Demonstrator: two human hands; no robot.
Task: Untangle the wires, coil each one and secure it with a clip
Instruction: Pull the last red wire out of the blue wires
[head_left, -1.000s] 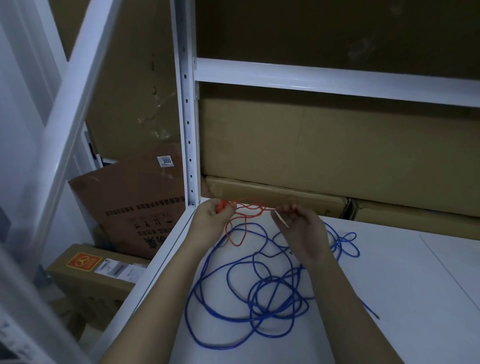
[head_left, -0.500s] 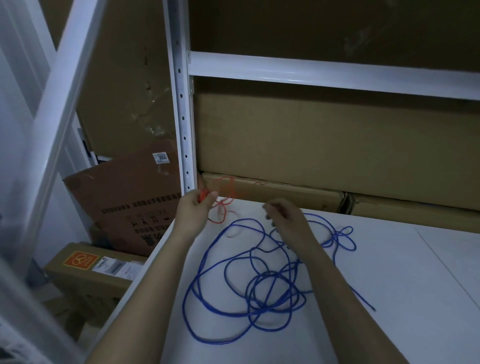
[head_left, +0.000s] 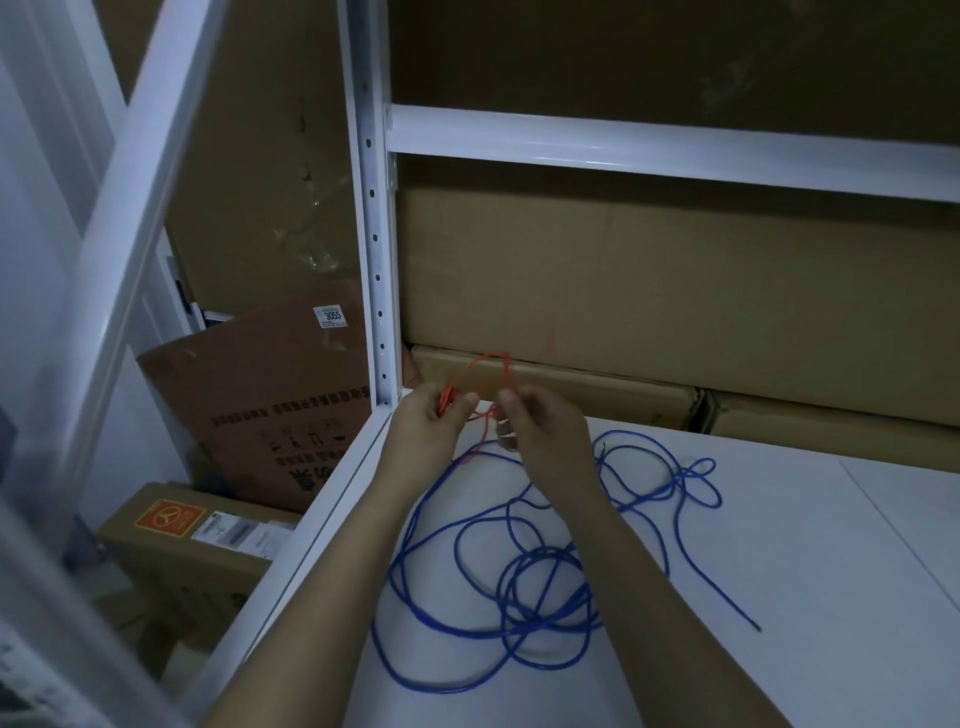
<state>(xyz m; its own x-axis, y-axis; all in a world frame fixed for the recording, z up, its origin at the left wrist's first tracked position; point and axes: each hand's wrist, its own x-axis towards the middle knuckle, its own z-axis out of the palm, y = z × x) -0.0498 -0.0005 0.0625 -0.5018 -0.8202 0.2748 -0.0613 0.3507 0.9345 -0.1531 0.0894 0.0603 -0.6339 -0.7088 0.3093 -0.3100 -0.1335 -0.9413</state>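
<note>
Coiling thin orange wire (head_left: 488, 371): my left hand (head_left: 428, 431) pinches loops, right hand (head_left: 540, 431) pinches strand. Next: wrap tail (tangled blue wire (head_left: 519, 571) waits), clip.

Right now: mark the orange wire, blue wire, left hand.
orange wire (head_left: 485, 358): head view, top of raised loop.
blue wire (head_left: 540, 587): head view, tangled coil on shelf.
left hand (head_left: 426, 426): head view, back of hand.
</note>
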